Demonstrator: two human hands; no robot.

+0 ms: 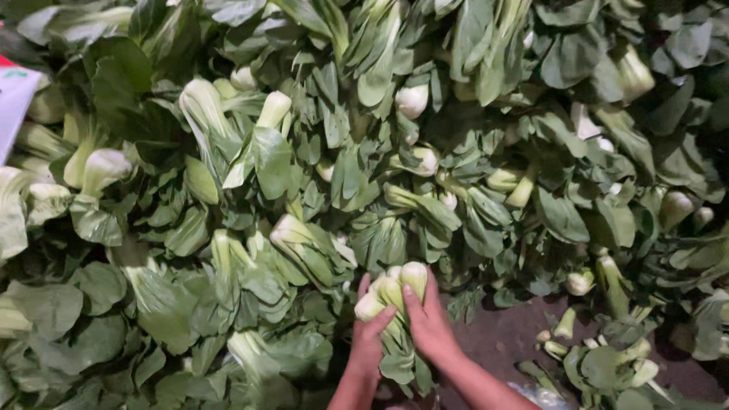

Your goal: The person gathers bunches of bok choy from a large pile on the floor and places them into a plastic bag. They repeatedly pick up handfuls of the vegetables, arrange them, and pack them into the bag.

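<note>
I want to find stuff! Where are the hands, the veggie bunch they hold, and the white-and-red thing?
left hand [370,339], head view, back of hand
right hand [429,323], head view, back of hand
green-and-white bok choy bunch [396,290], head view, pale stem ends
white-and-red flat object [11,102], head view, white face

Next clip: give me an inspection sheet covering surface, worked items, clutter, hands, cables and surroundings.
Surface: dark bare ground, visible lower right only.
Worked items: small bundle of pale-stemmed green bok choy, held between both hands, stems up.
Clutter: loose trimmed bok choy pieces on the ground; big heap of leafy green bok choy fills the view.
Hands: left hand and right hand both grip the bundle.
Cables: nothing seen.
Surroundings: white and red box corner at the left edge.
</note>
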